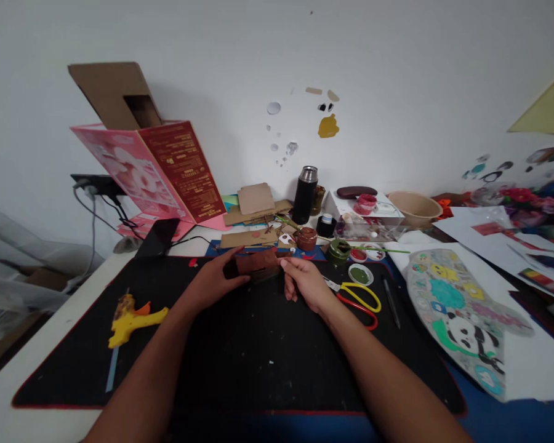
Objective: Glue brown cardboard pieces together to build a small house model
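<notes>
A: Left hand?
B: Left hand holds the brown piece at its left end, fingers over the top, thumb lower down.
A: Right hand?
B: Right hand, narrow pinch at the piece's right end, other fingers curled under. Exact grip too small to tell.
A: So where's the piece?
B: Between both hands, over the far part of the black mat.
A: Right next to that?
B: Scissors, yellow and red handles, just right of the right hand. Dark pen beyond them. Lid with green paint above the scissors.
A: Left side?
B: Yellow glue gun on the mat, left of the left forearm.
A: Behind the hands?
B: Brown paint jar, green paint jar, then the black thermos, upright near the wall.
A: Farther out?
B: Painted board with a panda at right; pink box at far left, standing on the white table.
</notes>
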Demonstrator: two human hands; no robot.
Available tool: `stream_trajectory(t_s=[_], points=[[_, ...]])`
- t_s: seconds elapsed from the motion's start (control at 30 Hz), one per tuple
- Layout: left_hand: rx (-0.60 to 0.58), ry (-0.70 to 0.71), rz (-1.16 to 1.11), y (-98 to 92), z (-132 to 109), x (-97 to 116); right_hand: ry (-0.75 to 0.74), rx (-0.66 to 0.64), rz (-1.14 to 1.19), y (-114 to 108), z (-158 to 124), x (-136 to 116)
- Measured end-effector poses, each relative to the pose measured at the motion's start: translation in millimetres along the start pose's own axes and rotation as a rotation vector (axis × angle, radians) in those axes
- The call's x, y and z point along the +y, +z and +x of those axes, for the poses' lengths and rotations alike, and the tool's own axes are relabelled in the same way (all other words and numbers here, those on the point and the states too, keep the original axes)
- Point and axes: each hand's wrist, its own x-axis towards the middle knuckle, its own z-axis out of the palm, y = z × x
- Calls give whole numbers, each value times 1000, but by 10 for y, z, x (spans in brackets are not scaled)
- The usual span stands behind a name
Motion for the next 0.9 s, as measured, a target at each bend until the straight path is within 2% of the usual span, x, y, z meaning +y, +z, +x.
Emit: stream_trajectory(t_s=[0.27, 0.5, 0.7, 0.9], points=[[-17, 3, 14, 3, 4, -31, 6, -7, -62, -27, 21, 6], [19, 56, 54, 24, 5, -85, 18, -3, -143, -40, 31, 2], [27, 65, 76, 16, -5, -69, 45, -2, -188, -38, 24, -4], [23, 59, 77, 0, -11, -28, 0, 20, -242, -39, 27, 18]])
